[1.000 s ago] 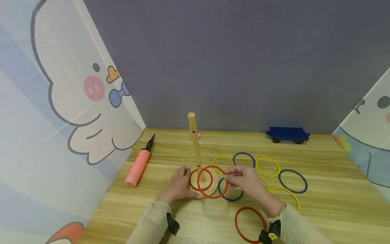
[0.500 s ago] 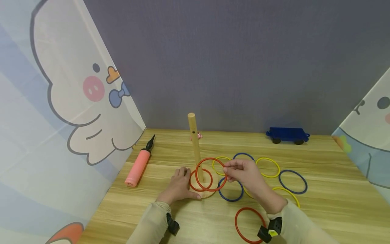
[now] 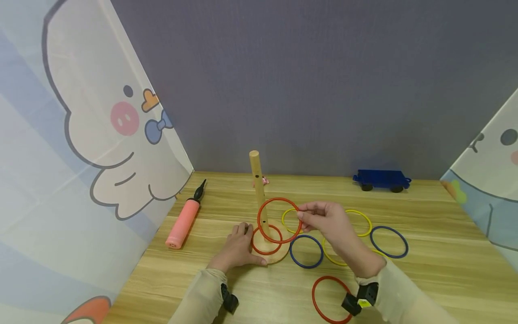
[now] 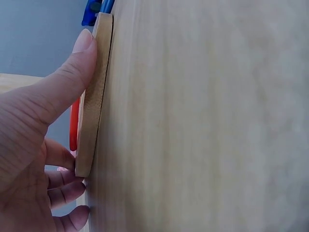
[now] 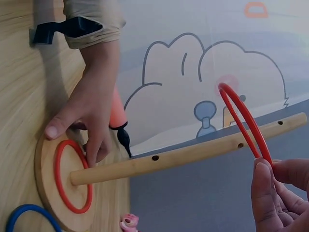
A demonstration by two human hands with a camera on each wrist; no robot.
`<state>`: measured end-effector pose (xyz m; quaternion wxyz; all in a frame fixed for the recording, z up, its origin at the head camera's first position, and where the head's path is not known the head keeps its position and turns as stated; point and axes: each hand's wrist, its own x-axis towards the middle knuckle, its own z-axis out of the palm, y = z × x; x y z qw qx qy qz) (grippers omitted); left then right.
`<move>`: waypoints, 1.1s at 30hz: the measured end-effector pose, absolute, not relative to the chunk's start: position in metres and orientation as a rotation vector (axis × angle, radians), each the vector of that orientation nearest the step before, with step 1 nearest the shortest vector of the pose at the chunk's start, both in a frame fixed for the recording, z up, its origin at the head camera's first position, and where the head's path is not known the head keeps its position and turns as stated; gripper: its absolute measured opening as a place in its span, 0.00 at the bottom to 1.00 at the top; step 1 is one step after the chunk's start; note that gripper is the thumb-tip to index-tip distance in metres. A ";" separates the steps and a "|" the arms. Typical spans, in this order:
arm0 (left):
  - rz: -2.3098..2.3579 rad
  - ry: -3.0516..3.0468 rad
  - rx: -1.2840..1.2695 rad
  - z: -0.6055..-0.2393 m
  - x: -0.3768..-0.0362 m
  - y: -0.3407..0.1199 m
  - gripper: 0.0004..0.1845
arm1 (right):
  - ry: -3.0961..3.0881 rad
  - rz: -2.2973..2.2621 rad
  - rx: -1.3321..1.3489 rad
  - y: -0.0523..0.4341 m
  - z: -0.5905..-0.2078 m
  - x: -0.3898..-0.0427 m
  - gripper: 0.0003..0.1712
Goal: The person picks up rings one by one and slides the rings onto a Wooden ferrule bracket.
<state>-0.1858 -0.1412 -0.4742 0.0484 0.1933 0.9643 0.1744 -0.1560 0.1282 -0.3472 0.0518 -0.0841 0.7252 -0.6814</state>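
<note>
While the right hand (image 3: 328,220) pinches the raised red ring (image 3: 279,219) at its 3 o'clock rim between thumb and fingertips, the ring hangs tilted around the wooden peg (image 3: 259,193), roughly midway up. Judgement: keep the ring level and centred on the peg so the rim does not catch, and keep the pinch light. Left hand (image 3: 238,245), fingers relaxed and grasping nothing, presses on the round wooden base (image 3: 279,252) at its 9 o'clock edge, thumb against the rim. A second red ring (image 3: 267,240) lies on the base around the peg. Blue ring (image 3: 306,251) lies at 3 o'clock of the base.
</note>
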 end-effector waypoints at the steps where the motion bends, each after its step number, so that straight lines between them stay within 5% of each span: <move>1: 0.539 2.938 0.590 -0.474 -0.186 -0.141 0.66 | 2.205 -2.075 -0.260 0.128 -0.346 -0.156 0.15; 33: 0.496 2.941 0.595 -0.476 -0.187 -0.142 0.66 | 2.118 -2.350 -0.440 0.113 -0.277 -0.158 0.11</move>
